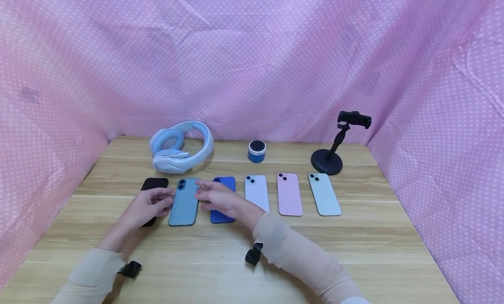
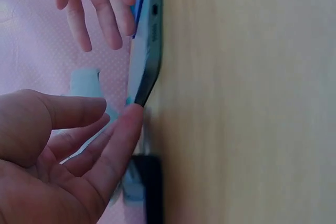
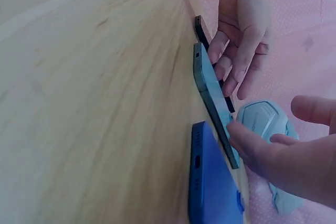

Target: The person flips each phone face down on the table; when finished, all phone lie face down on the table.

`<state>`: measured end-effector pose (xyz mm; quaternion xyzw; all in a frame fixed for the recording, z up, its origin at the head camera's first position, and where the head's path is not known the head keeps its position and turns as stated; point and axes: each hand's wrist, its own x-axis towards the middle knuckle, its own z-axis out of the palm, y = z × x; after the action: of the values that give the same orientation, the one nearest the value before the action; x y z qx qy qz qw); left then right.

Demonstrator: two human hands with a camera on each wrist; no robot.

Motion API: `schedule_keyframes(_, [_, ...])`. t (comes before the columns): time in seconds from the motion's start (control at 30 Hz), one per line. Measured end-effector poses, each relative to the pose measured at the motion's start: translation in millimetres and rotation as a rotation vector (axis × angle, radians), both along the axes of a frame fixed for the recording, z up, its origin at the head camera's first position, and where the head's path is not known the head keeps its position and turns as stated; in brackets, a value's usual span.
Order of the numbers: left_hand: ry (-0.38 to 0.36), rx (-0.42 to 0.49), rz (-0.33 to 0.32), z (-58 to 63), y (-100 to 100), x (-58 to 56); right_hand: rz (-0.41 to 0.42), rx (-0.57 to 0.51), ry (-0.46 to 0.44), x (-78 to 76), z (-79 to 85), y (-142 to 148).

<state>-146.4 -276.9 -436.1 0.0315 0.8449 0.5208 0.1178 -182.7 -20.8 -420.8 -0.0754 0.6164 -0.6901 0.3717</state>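
Observation:
A teal phone [image 1: 184,207] lies back up on the wooden table between my hands. My left hand [image 1: 146,206] reaches over a black phone [image 1: 155,183], its loosely bent fingers right at the teal phone's left edge. From the other side, my right hand [image 1: 224,198] has its fingers extended to the teal phone's right edge, above a dark blue phone [image 1: 222,217] that it partly covers. In the right wrist view, fingertips [image 3: 236,132] of the right hand meet the side of the teal phone [image 3: 207,93]. Neither hand grips anything.
Rightward in the same row lie a white phone [image 1: 257,191], a pink phone [image 1: 289,197] and a pale green phone [image 1: 325,197]. Behind them stand light blue headphones [image 1: 173,162], a small blue speaker [image 1: 257,155] and a black phone stand [image 1: 327,162]. Pink dotted cloth [image 1: 252,76] surrounds the table.

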Motion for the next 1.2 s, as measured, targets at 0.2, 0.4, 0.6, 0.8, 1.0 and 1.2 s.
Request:
schedule_keyframes(0.2, [0.046,-0.076,0.004,7.5,-20.2,-1.0,-0.101,0.064,0.166,5.5,-4.5,-23.7])
schedule_keyframes(0.4, [0.121,-0.174,0.060,5.5,-42.2,-2.8,-0.123,-0.045,0.044,14.9,-9.4,-54.0])
schedule_keyframes(0.6, [0.163,-0.259,0.126,-0.5,-58.8,-3.7,-0.119,-0.142,-0.055,20.8,-13.0,-78.7])
schedule_keyframes(0.8, [0.220,-0.328,0.132,-4.8,-67.1,-8.3,-0.126,-0.157,-0.109,20.7,-16.9,-96.5])
schedule_keyframes(1.0, [0.237,-0.350,0.100,-14.8,-76.0,-5.5,-0.051,-0.201,-0.170,25.0,-21.4,-102.6])
schedule_keyframes(1.2, [0.163,-0.316,0.062,-18.0,-80.1,-1.6,-0.016,-0.199,-0.206,26.9,-21.8,-100.7])
